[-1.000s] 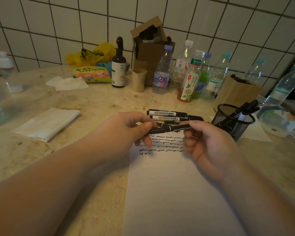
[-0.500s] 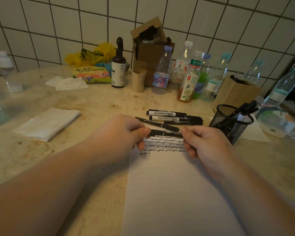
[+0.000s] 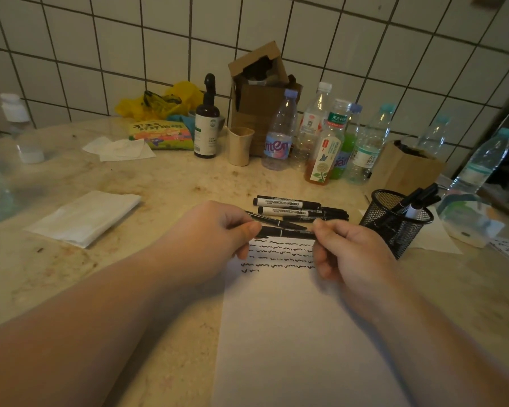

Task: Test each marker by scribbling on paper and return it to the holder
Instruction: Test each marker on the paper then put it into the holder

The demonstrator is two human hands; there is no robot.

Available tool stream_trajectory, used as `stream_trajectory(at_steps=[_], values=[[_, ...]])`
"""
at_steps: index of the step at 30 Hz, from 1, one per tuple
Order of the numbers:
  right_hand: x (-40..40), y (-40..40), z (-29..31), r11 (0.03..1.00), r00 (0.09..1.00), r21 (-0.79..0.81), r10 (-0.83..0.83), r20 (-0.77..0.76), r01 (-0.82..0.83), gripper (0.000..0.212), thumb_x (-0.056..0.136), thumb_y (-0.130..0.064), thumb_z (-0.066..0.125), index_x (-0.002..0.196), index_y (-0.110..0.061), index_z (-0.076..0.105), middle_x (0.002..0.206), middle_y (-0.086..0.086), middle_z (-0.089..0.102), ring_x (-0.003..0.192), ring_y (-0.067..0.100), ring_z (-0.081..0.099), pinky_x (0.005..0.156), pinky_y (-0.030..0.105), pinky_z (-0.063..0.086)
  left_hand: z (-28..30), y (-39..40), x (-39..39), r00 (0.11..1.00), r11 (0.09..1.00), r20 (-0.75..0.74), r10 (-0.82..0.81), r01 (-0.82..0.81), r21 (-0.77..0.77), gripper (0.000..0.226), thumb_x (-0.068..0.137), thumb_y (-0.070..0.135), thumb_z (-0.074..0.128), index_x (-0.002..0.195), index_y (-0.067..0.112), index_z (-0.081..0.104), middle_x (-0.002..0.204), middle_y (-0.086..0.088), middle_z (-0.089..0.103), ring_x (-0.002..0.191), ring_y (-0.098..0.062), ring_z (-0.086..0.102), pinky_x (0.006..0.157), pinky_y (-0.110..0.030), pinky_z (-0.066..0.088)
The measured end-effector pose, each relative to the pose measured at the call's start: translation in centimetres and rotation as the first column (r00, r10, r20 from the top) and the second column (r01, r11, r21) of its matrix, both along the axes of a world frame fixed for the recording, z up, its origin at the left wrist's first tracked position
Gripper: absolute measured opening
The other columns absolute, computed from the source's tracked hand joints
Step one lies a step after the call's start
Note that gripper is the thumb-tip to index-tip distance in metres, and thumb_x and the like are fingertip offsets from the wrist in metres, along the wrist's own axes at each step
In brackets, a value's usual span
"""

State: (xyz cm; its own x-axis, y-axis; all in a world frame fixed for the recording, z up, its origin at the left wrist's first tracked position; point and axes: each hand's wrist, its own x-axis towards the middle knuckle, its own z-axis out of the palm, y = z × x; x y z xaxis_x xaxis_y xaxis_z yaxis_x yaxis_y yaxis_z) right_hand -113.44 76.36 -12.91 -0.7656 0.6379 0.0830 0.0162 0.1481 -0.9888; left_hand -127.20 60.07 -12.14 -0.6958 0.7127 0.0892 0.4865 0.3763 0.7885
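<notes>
A black marker (image 3: pixel 285 232) lies level between my two hands, just above the top of the white paper (image 3: pixel 300 333). My left hand (image 3: pixel 215 230) pinches its left end and my right hand (image 3: pixel 347 248) pinches its right end. Rows of black scribbles (image 3: pixel 279 255) cross the top of the paper between the hands. Several more black markers (image 3: pixel 294 210) lie in a loose pile on the counter behind the held one. The black mesh holder (image 3: pixel 394 224) stands to the right with a few markers upright in it.
A folded white cloth (image 3: pixel 86 215) lies at the left. Plastic bottles (image 3: pixel 321 142), a brown pump bottle (image 3: pixel 207 121), a beige cup (image 3: pixel 240 145) and cardboard boxes (image 3: pixel 259 98) line the tiled wall. A clear bottle (image 3: pixel 482 163) stands at the far right.
Both hands have lowered the marker from above the pile to just over the paper's top edge, and the marker has turned level. The hands keep their grip on its two ends.
</notes>
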Motion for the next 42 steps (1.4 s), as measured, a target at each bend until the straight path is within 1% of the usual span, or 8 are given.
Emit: stream_trajectory(at_steps=[4,7,12,18,25,30,36,42], values=[[0.4,0.2,1.2,0.961,0.957,-0.243,0.062,-0.284,-0.135,0.018,0.098,-0.007,0.050,0.107,-0.003,0.065,0.066,0.011,0.063,0.057,0.021,0.059,0.053,0.028,0.052,0.0,0.3,-0.3,0.997,0.999,0.068,-0.036,0.035,0.026,0.031,0.098,0.043,0.052,0.083,0.027,0.074,0.064,0.006,0.069,0.059,-0.005,0.054,0.062,-0.025,0.043],[0.9,0.8,1.4,0.973,0.955,-0.189,0.074,-0.286,-0.132,0.021,0.089,-0.014,0.055,0.102,-0.005,0.067,0.068,0.010,0.065,0.060,0.020,0.061,0.056,0.027,0.055,-0.5,0.1,-0.3,0.995,0.994,-0.035,-0.089,0.086,-0.065,0.030,0.097,0.048,0.051,0.086,0.030,0.072,0.073,0.006,0.071,0.056,-0.002,0.052,0.062,-0.025,0.044],[2.3,2.9,3.2,0.954,0.878,-0.023,-0.283,-0.387,0.298,0.016,0.099,-0.019,0.055,0.098,-0.021,0.071,0.069,-0.006,0.066,0.064,0.009,0.061,0.068,0.028,0.053,-1.0,0.3,-0.3,0.982,0.986,-0.174,-0.071,0.042,-0.163,0.025,0.096,0.052,0.050,0.094,0.039,0.070,0.074,0.016,0.069,0.064,0.003,0.060,0.060,-0.018,0.044],[3.7,5.0,3.9,0.657,0.692,0.302,-0.477,-0.543,0.690,0.014,0.102,-0.030,0.052,0.111,-0.030,0.064,0.079,-0.010,0.064,0.067,-0.005,0.062,0.065,0.012,0.053,-1.3,0.7,-0.6,0.984,0.982,-0.172,-0.043,0.010,-0.187,0.029,0.100,0.043,0.046,0.087,0.035,0.071,0.071,0.019,0.069,0.059,-0.005,0.062,0.062,-0.022,0.050],[3.5,7.4,3.1,0.548,0.701,0.437,-0.546,-0.459,0.713,0.025,0.098,-0.037,0.059,0.117,-0.025,0.070,0.098,-0.002,0.071,0.088,0.009,0.067,0.074,0.022,0.054,-1.8,0.8,-0.9,0.975,0.978,-0.220,-0.024,-0.022,-0.208,0.022,0.100,0.036,0.048,0.090,0.041,0.066,0.065,0.018,0.069,0.050,-0.003,0.057,0.054,-0.022,0.048],[3.3,7.3,3.3,0.512,0.734,0.560,-0.610,-0.297,0.652,0.025,0.094,-0.035,0.066,0.108,-0.016,0.074,0.097,-0.002,0.059,0.088,0.008,0.049,0.062,0.000,0.032,-1.9,1.1,-1.0,0.973,0.976,-0.230,-0.014,-0.036,-0.214,0.022,0.100,0.035,0.049,0.089,0.041,0.067,0.062,0.017,0.069,0.049,-0.002,0.057,0.051,-0.019,0.045],[2.7,7.9,2.7,0.516,0.747,0.658,-0.656,-0.108,0.548,0.038,0.089,-0.046,0.068,0.115,-0.019,0.074,0.101,-0.001,0.049,0.099,0.020,0.050,0.078,0.028,0.034,-1.9,1.2,-0.9,0.977,0.977,-0.212,-0.036,-0.010,-0.212,0.022,0.100,0.034,0.049,0.091,0.039,0.068,0.062,0.012,0.070,0.044,0.001,0.052,0.051,-0.018,0.040],[3.5,4.8,4.8,0.446,0.760,0.680,-0.595,-0.261,0.582,0.039,0.086,-0.036,0.075,0.123,-0.028,0.066,0.104,-0.003,0.051,0.092,0.011,0.048,0.069,0.013,0.032,-1.8,0.9,-0.9,0.978,0.981,-0.202,-0.042,0.002,-0.195,0.022,0.100,0.034,0.049,0.091,0.040,0.069,0.064,0.010,0.069,0.048,-0.002,0.054,0.051,-0.019,0.041]])
